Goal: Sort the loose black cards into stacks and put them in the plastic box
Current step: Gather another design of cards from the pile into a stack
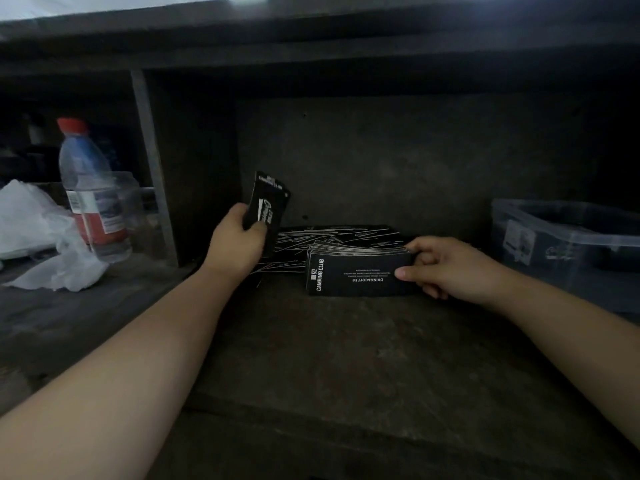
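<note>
Sorting step, I judge: left grip [239, 237] clasps a few upright cards [266, 206], right grip [446, 265] pinches the squared stack [356, 275], loose cards [311, 237] between them; next, merge, then reach to the plastic box [568, 237] beyond the right grip

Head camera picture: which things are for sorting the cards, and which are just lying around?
For the job: card stack gripped by the right hand; upright cards in the left hand; loose card pile behind them; clear plastic box.
Just lying about: red-capped water bottle; crumpled white plastic bag.
</note>
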`<state>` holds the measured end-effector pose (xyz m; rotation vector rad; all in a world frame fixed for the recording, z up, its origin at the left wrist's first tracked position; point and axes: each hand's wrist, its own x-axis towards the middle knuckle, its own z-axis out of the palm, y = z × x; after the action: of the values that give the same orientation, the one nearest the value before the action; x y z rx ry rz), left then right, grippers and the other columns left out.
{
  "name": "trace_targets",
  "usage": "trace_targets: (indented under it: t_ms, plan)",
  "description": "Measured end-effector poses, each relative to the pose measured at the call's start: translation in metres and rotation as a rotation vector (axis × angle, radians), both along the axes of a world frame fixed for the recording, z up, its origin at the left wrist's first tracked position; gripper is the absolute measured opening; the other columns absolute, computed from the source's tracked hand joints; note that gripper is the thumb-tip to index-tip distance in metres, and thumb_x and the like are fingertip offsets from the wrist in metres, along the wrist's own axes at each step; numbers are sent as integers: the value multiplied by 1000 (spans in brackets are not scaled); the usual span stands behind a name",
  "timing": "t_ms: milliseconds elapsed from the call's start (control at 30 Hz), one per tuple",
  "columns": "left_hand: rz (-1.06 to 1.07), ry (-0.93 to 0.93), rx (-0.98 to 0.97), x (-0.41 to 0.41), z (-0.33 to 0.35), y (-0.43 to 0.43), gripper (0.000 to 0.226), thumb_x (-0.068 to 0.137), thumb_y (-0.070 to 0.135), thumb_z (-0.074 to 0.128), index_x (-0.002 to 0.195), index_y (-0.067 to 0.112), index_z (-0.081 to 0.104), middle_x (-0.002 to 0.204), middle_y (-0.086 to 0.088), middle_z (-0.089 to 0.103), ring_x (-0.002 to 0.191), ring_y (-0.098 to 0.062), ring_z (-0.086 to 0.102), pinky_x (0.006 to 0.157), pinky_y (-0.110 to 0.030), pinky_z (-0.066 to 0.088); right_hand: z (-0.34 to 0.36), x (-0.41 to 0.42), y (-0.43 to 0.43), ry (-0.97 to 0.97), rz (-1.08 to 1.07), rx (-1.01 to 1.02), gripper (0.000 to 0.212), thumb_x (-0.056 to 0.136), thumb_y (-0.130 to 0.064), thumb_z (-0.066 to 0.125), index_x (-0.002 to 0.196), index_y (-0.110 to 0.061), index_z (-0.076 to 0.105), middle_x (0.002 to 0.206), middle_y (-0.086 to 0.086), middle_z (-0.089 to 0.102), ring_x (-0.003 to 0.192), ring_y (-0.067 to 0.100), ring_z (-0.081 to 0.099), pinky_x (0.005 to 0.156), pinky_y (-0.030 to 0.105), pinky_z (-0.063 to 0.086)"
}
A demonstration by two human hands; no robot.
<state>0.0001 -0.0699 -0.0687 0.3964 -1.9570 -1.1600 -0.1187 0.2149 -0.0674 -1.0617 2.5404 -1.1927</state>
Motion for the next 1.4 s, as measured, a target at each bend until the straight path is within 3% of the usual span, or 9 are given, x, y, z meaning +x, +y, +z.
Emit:
trace_targets:
  t_ms: [167, 467, 633, 767, 1000, 1067, 1133, 1233, 1400]
  plan:
    - [-461, 122, 162, 10, 7, 19, 11, 90, 6, 66, 99, 10, 71, 62, 5, 60, 48, -1, 45, 41, -15, 32, -3, -4, 1, -46, -64, -111, 45, 86, -23, 74, 126, -11, 56, 54, 2, 59, 47, 15, 51, 49, 28, 41]
    - [-563, -221, -84, 3, -6, 27, 29, 77, -3, 77, 81, 12, 53, 61, 5, 61, 50, -6, 57, 47, -22, 51, 2, -10, 4, -417, -27, -263, 32, 99, -30, 51, 118, -5, 58, 67, 14, 64, 50, 20, 56, 42, 23, 41]
    - [-481, -227, -299, -1, -13, 22, 52, 70, 25, 87, 108, 31, 52, 109, 0, 55, 69, -7, 57, 65, -27, 50, 1, -4, 6, -214, 40, -127, 41, 77, -30, 77, 112, -15, 62, 73, 10, 69, 59, 19, 60, 49, 26, 45]
    - [-511, -255, -398, -4, -15, 22, 58, 79, 30, 81, 128, 38, 51, 130, 8, 51, 114, -2, 55, 99, -20, 43, -1, -9, 7, -176, 61, -112, 47, 84, -17, 75, 127, -11, 57, 76, 7, 73, 60, 16, 63, 50, 25, 46]
    - [-490, -334, -586, -8, -16, 33, 52, 91, 36, 68, 134, 36, 41, 128, 13, 56, 114, 1, 55, 97, -14, 40, 4, -11, 8, -260, 79, -59, 50, 93, -9, 63, 140, -8, 47, 79, 12, 72, 62, 17, 65, 50, 23, 48]
    - [-504, -321, -565, -8, -15, 34, 45, 90, 35, 69, 128, 38, 45, 122, 16, 59, 108, 7, 56, 90, -9, 40, 6, -14, 11, -350, 18, -165, 36, 96, -4, 55, 132, -9, 56, 86, 16, 72, 69, 21, 67, 56, 25, 52]
    - [-512, -307, -541, -8, -16, 32, 41, 90, 34, 69, 124, 39, 47, 119, 16, 60, 107, 8, 56, 88, -10, 41, 2, -24, 14, -95, -171, -143, 29, 97, -8, 54, 123, -15, 64, 102, 12, 72, 91, 20, 68, 75, 31, 55]
    - [-492, -302, -532, -11, -18, 28, 36, 91, 34, 68, 122, 38, 51, 120, 8, 60, 109, -4, 57, 94, -23, 44, -5, -34, 13, 252, -299, 108, 42, 95, -15, 59, 135, -23, 57, 135, 3, 59, 123, 21, 55, 103, 27, 38]
    - [-500, -265, -492, -11, -19, 29, 31, 92, 26, 68, 119, 32, 55, 112, 16, 61, 103, 2, 57, 87, -15, 44, -11, -37, 8, 211, -310, 443, 55, 99, -37, 52, 150, -24, 38, 157, 8, 37, 142, 26, 37, 112, 29, 30]
